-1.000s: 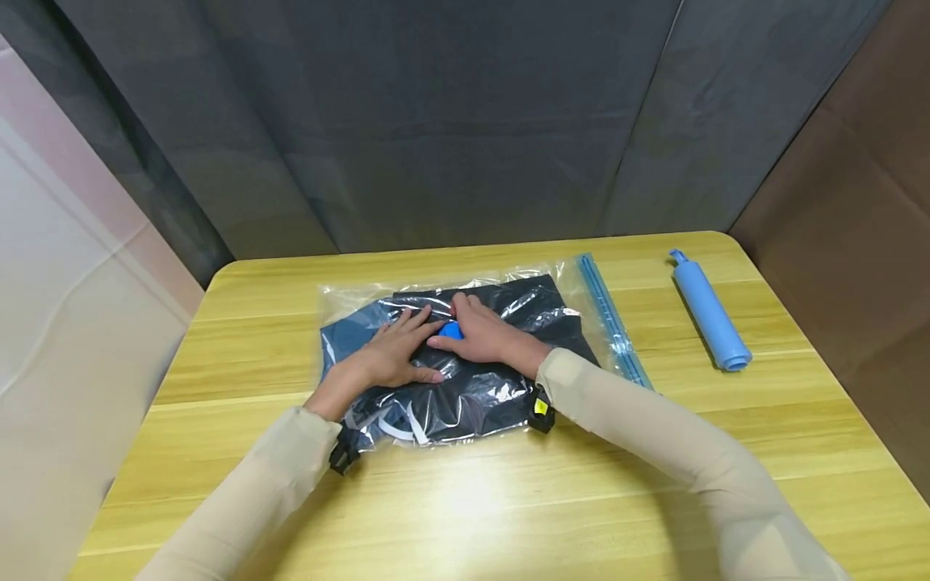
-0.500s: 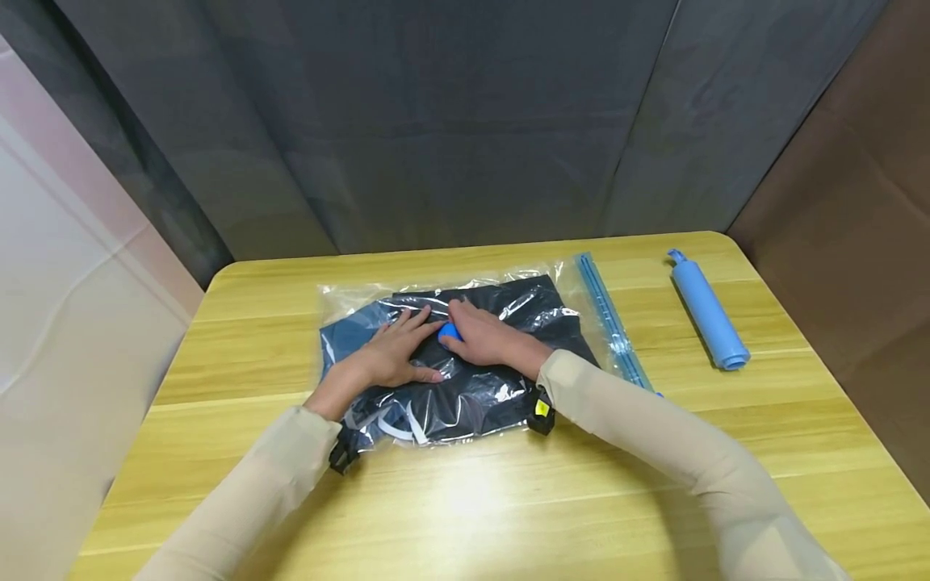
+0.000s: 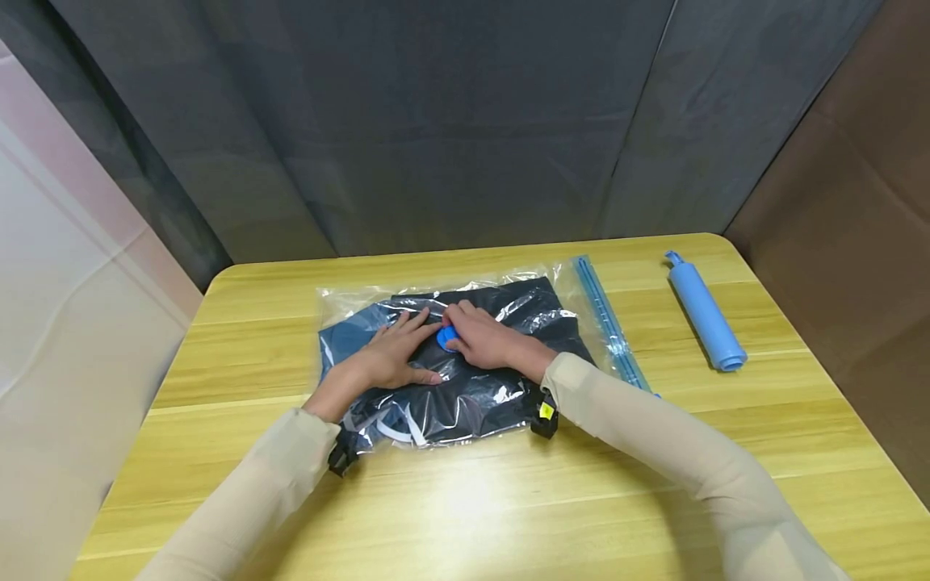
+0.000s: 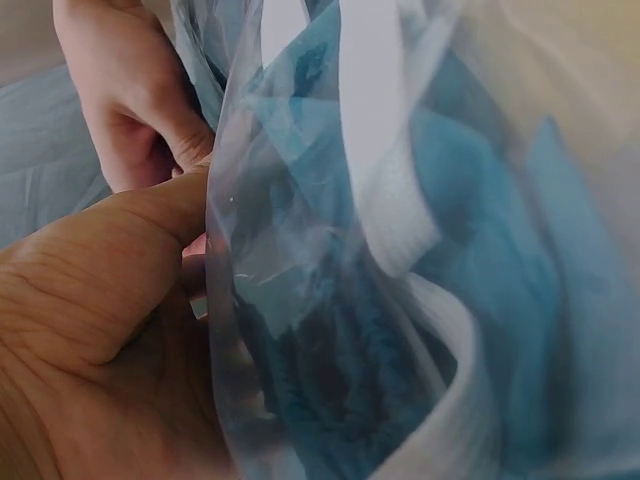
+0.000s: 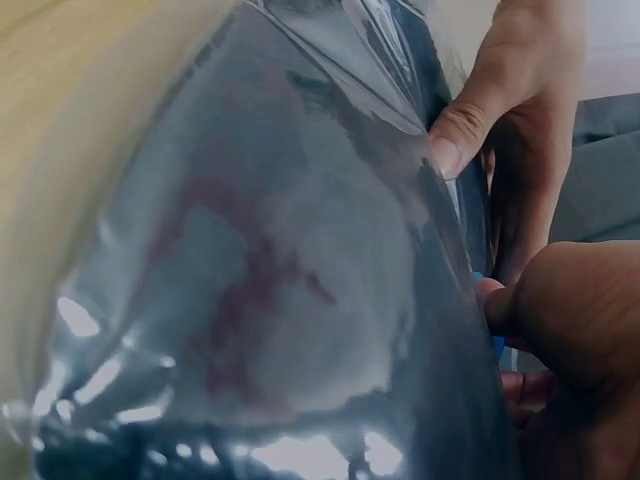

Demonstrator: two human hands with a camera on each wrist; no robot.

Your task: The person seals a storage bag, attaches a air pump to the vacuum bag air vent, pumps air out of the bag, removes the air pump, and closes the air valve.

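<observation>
A clear plastic storage bag (image 3: pixel 475 403) full of dark folded clothing lies flat in the middle of the wooden table (image 3: pixel 472 500). A round blue valve cap (image 3: pixel 445 337) sits on top of the bag near its centre. My right hand (image 3: pixel 483 339) pinches this cap with its fingertips. Beside it, my left hand (image 3: pixel 392 351) lies flat on the bag, fingers straight and pressing down. The left wrist view shows my left palm (image 4: pixel 90 330) against the bag's film (image 4: pixel 400 250), with blue cloth and white bands inside. In the right wrist view the shiny bag (image 5: pixel 250 280) fills the frame.
A light blue cylindrical hand pump (image 3: pixel 705 311) lies at the table's right side. The bag's blue zip strip (image 3: pixel 606 323) runs along its right end. Dark cloth hangs behind the table, with a brown panel to the right and a pale one to the left.
My right hand has turned a little on the blue cap, and its fingers have closed tighter round it. The left hand has stayed pressed on the bag.
</observation>
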